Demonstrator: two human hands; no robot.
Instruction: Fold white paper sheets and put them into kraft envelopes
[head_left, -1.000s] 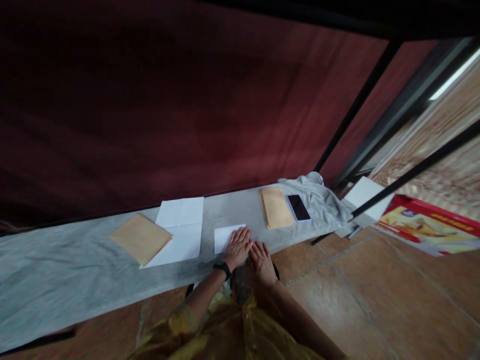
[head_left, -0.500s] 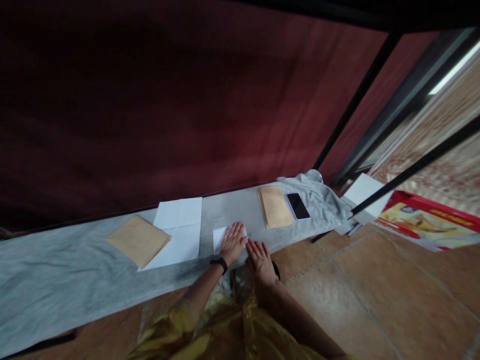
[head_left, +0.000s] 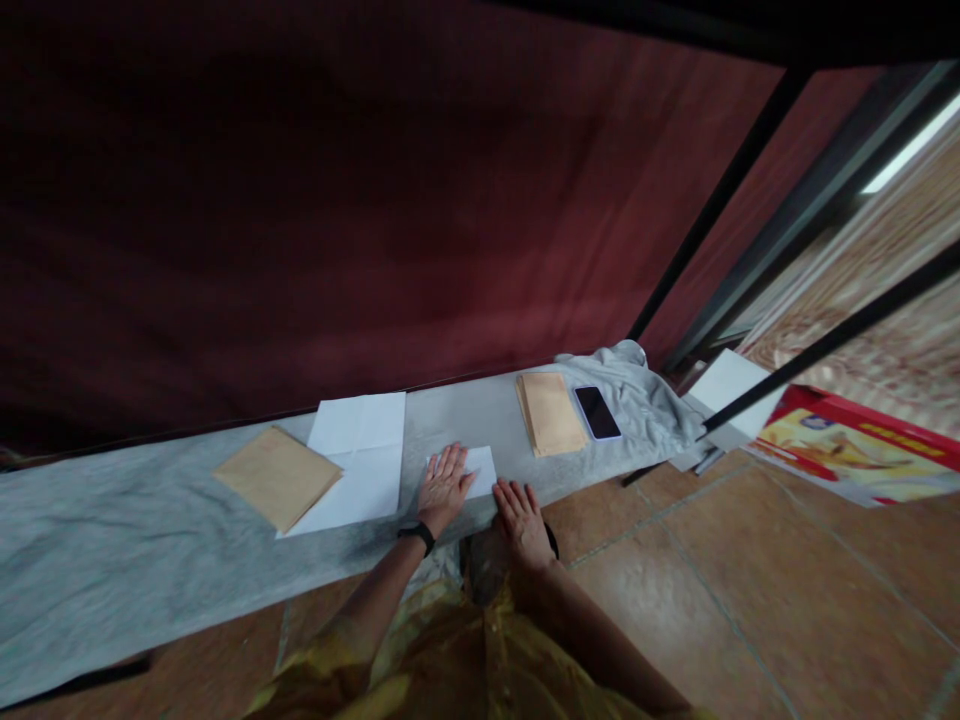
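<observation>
A small folded white paper (head_left: pixel 482 468) lies flat near the front edge of the cloth-covered bench (head_left: pixel 450 415). My left hand (head_left: pixel 444 487), with a dark band at its wrist, rests palm down over the paper's left part, its fingers stretched out. At the paper's lower right corner lies my right hand (head_left: pixel 523 520), flat with fingers extended, on the bench's front edge. To the left, a brown envelope (head_left: pixel 277 478) overlaps larger white sheets (head_left: pixel 367 455) that show a crease. A stack of brown envelopes (head_left: pixel 553 413) sits to the right of the paper.
Beside the envelope stack is a phone (head_left: pixel 598 412) with a dark screen, near bunched grey cloth (head_left: pixel 649 400). Dark metal bars (head_left: pixel 720 205) rise at the right. A red and yellow box (head_left: pixel 862 440) and a white box (head_left: pixel 739 390) stand on the tiled floor (head_left: pixel 697 590).
My left hand has slid left across the folded paper, uncovering its right part. My right hand has stayed nearly in place.
</observation>
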